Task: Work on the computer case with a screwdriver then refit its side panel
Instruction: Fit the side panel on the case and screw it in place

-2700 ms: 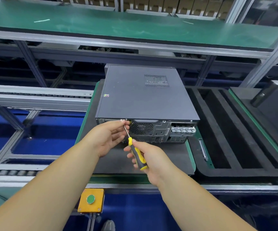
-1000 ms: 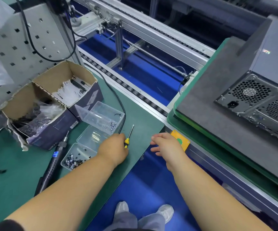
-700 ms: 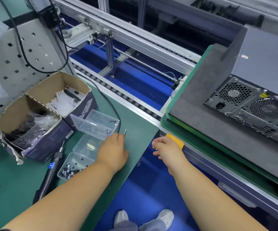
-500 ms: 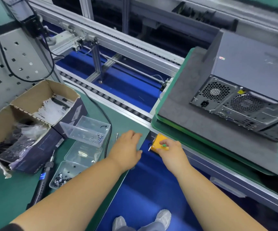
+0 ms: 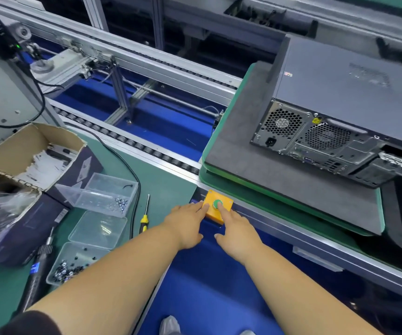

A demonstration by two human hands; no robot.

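Yellow box (image 5: pixel 219 209) with a green button (image 5: pixel 218 203) sits at the conveyor's near edge; the right hand (image 5: pixel 237 232) reaches to it, forefinger straight and on the button, holding nothing; the left hand (image 5: pixel 186 223) lies flat beside it, fingers straight, tips touching the box's left edge, also holding nothing; the screwdriver (image 5: pixel 145 213) lies free on the green surface (image 5: pixel 168 180) just left of the left hand, tip pointing away; clear trays (image 5: pixel 98 228) of screws sit further left, near an open carton (image 5: pixel 26 153); the case (image 5: pixel 345 105) lies on grey foam (image 5: pixel 279 175) on the conveyor, panel on top, rear ports facing the person
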